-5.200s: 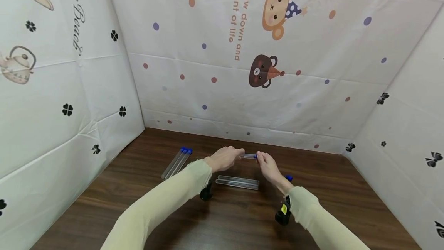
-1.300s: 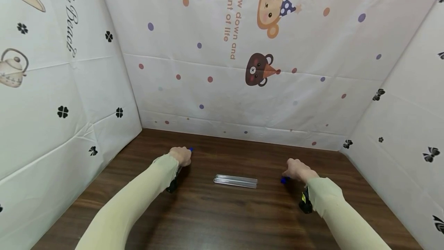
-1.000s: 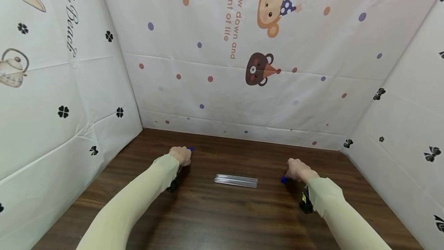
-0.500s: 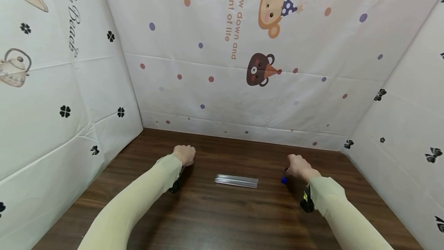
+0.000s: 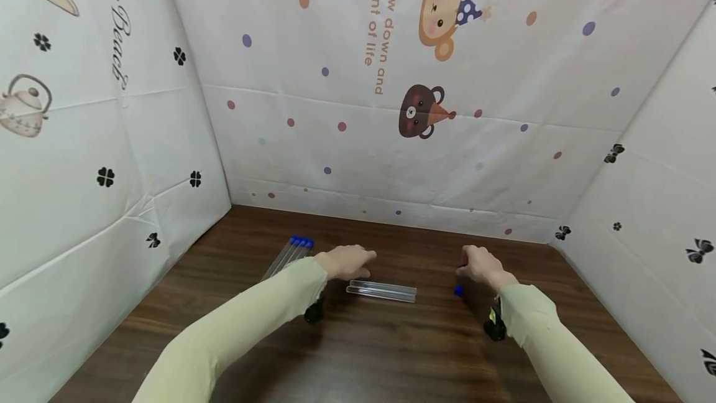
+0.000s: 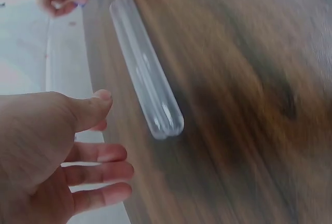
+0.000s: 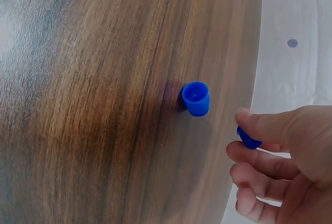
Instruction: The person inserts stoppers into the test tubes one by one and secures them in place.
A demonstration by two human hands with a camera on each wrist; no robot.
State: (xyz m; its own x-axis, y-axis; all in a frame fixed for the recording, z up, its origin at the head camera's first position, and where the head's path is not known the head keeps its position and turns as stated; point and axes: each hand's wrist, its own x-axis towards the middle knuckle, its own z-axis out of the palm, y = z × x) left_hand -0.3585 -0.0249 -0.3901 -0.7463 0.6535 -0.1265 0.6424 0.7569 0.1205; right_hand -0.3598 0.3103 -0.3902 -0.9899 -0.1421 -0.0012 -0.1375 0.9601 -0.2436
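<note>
My left hand (image 5: 347, 261) hovers with fingers spread just behind the left ends of two clear, uncapped test tubes (image 5: 383, 291). In the left wrist view, a small gap separates the thumb and fingers from those test tubes (image 6: 142, 63), which lie side by side with their rounded ends nearest. Off to the right, my right hand (image 5: 482, 265) pinches a blue cap (image 7: 249, 138) between thumb and index finger, above the table. A second blue cap (image 7: 197, 99) stands on the wood close by, its hollow end facing up; the head view shows this loose cap (image 5: 458, 290) too.
Several test tubes with blue caps (image 5: 301, 242) lie together at the left, partly hidden behind my left sleeve (image 5: 268, 291). The dark wooden table (image 5: 391, 353) meets a patterned white cloth (image 5: 358, 142) at the back and both sides.
A tube held in both hands earlier is gone from there; another capped tube lies in the left group. My left hand has moved right from that group. My right hand has picked up a cap.
</note>
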